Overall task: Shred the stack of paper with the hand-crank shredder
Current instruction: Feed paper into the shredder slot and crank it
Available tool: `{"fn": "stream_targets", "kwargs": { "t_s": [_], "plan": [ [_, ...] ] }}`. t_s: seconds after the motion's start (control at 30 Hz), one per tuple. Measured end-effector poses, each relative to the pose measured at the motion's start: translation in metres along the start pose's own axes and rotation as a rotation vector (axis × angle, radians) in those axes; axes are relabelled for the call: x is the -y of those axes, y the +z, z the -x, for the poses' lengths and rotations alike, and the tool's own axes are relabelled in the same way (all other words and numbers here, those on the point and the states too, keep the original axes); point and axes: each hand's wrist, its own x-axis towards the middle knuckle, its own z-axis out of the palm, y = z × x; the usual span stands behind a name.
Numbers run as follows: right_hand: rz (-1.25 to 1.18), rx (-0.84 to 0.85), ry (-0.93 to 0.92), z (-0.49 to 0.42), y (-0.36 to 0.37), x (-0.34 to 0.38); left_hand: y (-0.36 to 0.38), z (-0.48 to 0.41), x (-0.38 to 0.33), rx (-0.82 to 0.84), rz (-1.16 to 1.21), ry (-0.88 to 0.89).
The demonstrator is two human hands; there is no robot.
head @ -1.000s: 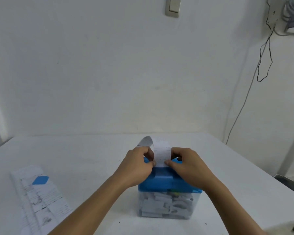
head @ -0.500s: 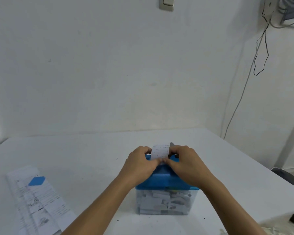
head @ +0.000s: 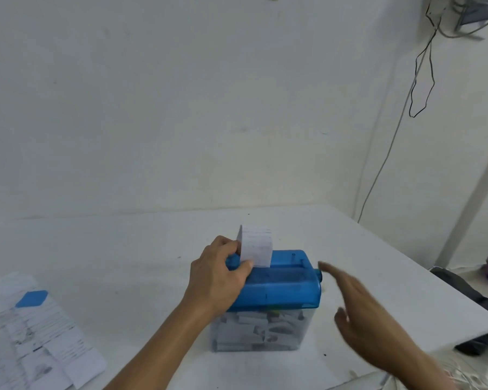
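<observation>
Blue plastic forms the lid of the hand-crank shredder (head: pixel 279 282), which sits on a clear bin (head: pixel 303 330) near the middle of the white table (head: pixel 124 249). Through the bin's wall, white paper shreds (head: pixel 248 329) show, lying jumbled and filling it from the floor almost up to the lid. A narrow paper strip (head: pixel 256 246) with faint print stands upright out of the slot at the left part of the lid, its top edge curling back a little.

The left hand (head: pixel 220 274) rests on the lid's left end and pinches the strip's lower left edge between thumb and fingers, so the strip rises just above and beside the grip. The right hand (head: pixel 360 313) is off the shredder's right end, fingers straight and spread, holding nothing. It is blurred, and its fingertips (head: pixel 323 266) come close to the short blue crank stub (head: pixel 318 275) at the lid's right end; whether they touch it cannot be told.

The stack of paper (head: pixel 40 339) lies flat at the table's left edge, well apart from the shredder and both hands, its printed sheets fanned out, with a small blue piece (head: pixel 31 299) on top. Cables (head: pixel 422 66) hang down the wall at upper right, and a dark cloth (head: pixel 462 288) lies past the table's right edge
</observation>
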Motion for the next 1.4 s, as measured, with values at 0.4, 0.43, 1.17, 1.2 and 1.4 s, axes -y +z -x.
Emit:
{"fn": "stream_targets", "kwargs": {
  "t_s": [0.4,0.43,1.17,1.2,1.4],
  "plan": [
    [-0.234,-0.096,-0.091,-0.062,-0.029,0.093,-0.001,0.004,-0.003,-0.027,0.103,0.004],
    [-0.247,-0.109,-0.082,-0.066,-0.026,0.095,-0.001,0.004,-0.004,-0.03,0.092,0.012],
    [-0.083,-0.185,-0.08,-0.068,-0.01,0.107,-0.01,0.004,-0.007,0.069,0.153,-0.145],
    [-0.079,-0.185,-0.096,-0.068,-0.011,0.107,-0.011,0.003,-0.009,0.073,0.133,-0.143],
    [-0.066,-0.197,-0.122,-0.071,-0.009,0.105,-0.007,0.0,-0.016,0.033,0.115,-0.091]
  ]
}}
